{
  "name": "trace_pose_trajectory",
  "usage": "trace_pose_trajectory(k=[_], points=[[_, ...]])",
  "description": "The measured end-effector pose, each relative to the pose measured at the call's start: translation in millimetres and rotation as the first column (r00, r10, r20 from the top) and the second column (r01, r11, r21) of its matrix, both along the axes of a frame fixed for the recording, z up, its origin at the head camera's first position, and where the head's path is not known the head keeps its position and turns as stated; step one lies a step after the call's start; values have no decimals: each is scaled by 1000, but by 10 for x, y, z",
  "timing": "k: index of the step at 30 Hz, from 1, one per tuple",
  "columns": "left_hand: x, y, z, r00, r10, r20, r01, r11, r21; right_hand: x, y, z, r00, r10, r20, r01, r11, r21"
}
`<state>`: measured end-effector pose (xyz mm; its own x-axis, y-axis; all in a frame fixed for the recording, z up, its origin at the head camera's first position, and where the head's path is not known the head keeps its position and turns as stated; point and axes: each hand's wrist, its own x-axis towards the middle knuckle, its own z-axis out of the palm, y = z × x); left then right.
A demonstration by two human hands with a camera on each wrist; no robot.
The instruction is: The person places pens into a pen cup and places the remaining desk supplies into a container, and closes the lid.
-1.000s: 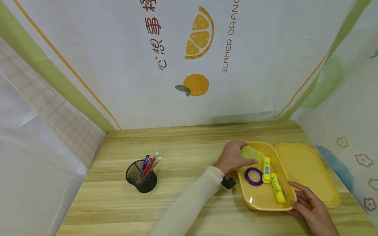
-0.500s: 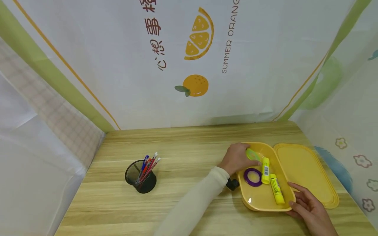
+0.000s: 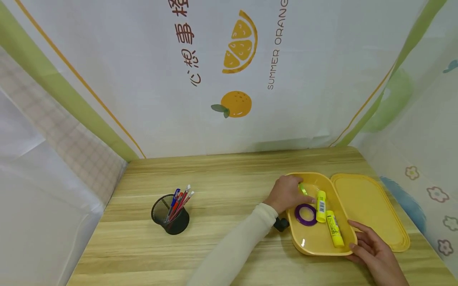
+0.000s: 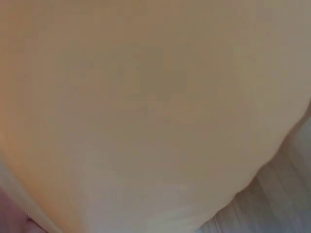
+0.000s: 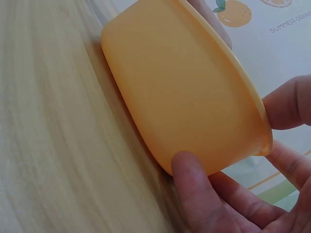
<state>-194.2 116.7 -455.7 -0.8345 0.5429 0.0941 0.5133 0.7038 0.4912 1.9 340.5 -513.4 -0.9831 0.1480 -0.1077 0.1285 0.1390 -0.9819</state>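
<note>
A yellow plastic box (image 3: 308,242) stands on the table at the right in the head view. Inside lie a purple tape roll (image 3: 297,215) and two yellow glue sticks (image 3: 321,206). Reaching over the box's left side, my left hand (image 3: 286,193) pinches a thin green tape roll (image 3: 303,189), tilted nearly edge-on and partly hidden by the fingers. My right hand (image 3: 375,254) grips the near right corner of the box; the right wrist view shows its fingertips (image 5: 187,167) against the outer wall. Box wall fills most of the left wrist view.
The flat yellow lid (image 3: 372,210) lies right of the box. A black mesh pen cup (image 3: 177,222) with several pens and pencils stands at the left. Beside the box's left wall sits a small black object (image 3: 281,225). A printed cloth (image 3: 229,135) hangs behind the table.
The green tape roll in my left hand has turned from nearly flat to edge-on, and the hand shifted slightly right and down. My right hand keeps its hold on the box corner.
</note>
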Motion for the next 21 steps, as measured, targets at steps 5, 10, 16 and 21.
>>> trace_pose_trajectory(k=[5,10,16,21], points=[[1,2,-15,999,13,-35,-14,1000,-24,-4,-14,5,1000,-19,15,19,1000,5],[17,8,-15,999,27,-47,-29,999,-43,-3,-18,19,1000,-18,24,17,1000,21],[15,0,-6,998,22,-53,-24,998,-55,-3,-15,23,1000,-9,27,8,1000,29],[13,-16,-13,999,11,-37,-12,1000,-23,0,-10,13,1000,-7,12,7,1000,13]])
